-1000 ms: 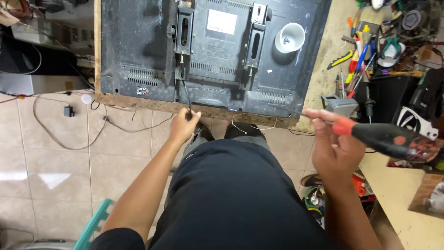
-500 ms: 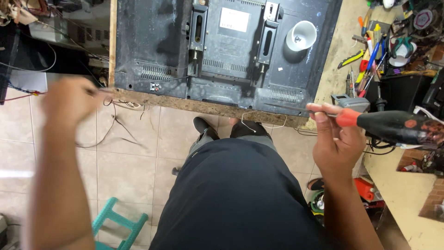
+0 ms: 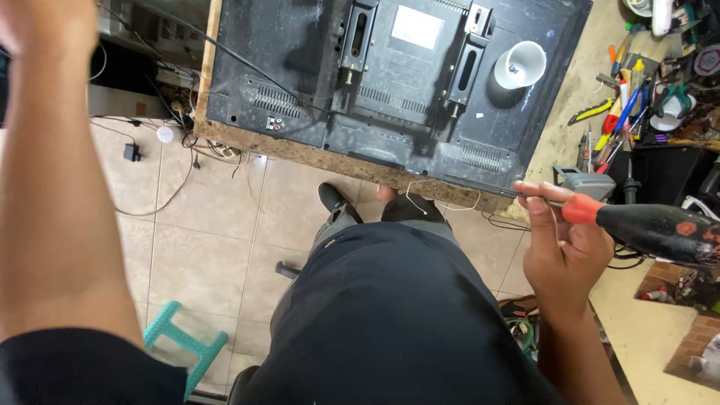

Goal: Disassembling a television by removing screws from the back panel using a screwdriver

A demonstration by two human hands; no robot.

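The right hand (image 3: 566, 251), at the right of the frame, is closed around a screwdriver (image 3: 645, 225); its thumb and fingertips pinch the thin metal shaft just ahead of the red collar, while the black handle with red patches juts out past the palm toward the right edge; the tool lies nearly level, its tip pointing left toward the near corner of the bench. The left hand (image 3: 30, 22) is lifted to the upper left corner, close to the camera and blurred; only the forearm shows clearly, running down the left side of the frame, so I cannot tell whether those fingers are open or hold anything.

Just left of the screwdriver's tip runs the worn wooden edge of the workbench (image 3: 300, 154); on it, filling the top centre, lies a flat-screen television (image 3: 390, 75) face down, its dark back panel dusty, with two vertical mounting brackets and a pale label between them; a white funnel-shaped part (image 3: 519, 64) sits on the panel's right side. Beyond the television, in the upper right, a litter of hand tools (image 3: 622, 105) with bright handles covers the bench. Below the bench edge are beige floor tiles with loose cables (image 3: 172, 180) at centre left, and a teal plastic stool (image 3: 184, 349) at lower left.
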